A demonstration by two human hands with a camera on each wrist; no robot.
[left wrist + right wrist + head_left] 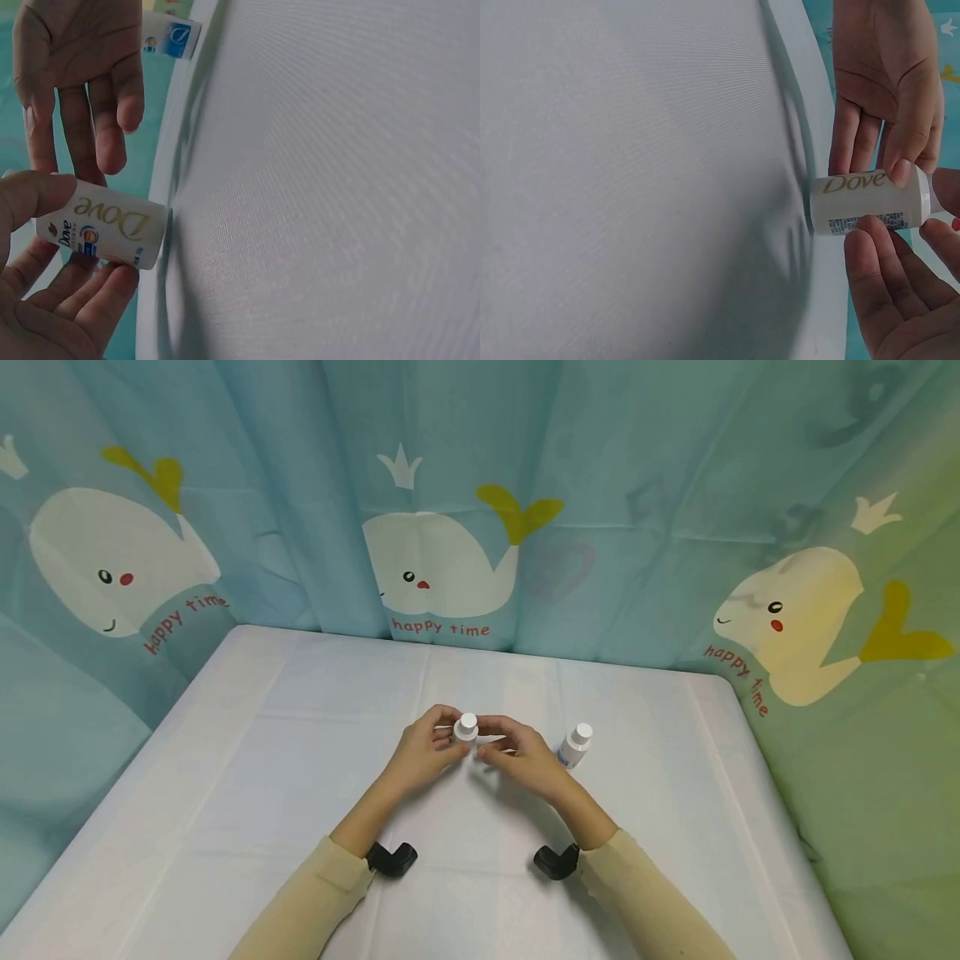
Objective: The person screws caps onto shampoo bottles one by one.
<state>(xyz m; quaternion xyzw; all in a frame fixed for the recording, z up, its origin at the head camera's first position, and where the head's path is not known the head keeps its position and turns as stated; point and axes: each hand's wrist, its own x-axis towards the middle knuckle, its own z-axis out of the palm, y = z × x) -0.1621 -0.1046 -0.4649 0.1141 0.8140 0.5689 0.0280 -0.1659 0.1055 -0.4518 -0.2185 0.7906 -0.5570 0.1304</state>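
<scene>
A small white Dove bottle (466, 728) with a white cap is upright between both hands. My left hand (424, 753) grips it; in the left wrist view its thumb lies on one side of the bottle (105, 225) and its fingers on the other. My right hand (521, 757) is at the bottle's right side, fingers loosely bent, fingertips at the bottle (870, 202) and thumb apart from it. Whether the bottle's base touches the table cannot be told. A second white bottle (575, 745) stands just beyond the right hand, its blue label partly visible.
A white cloth covers the table (300, 827). Behind it and at both sides hangs a blue-green curtain (600, 593) with whale prints. Black wrist mounts (557, 862) sit at both sleeve ends.
</scene>
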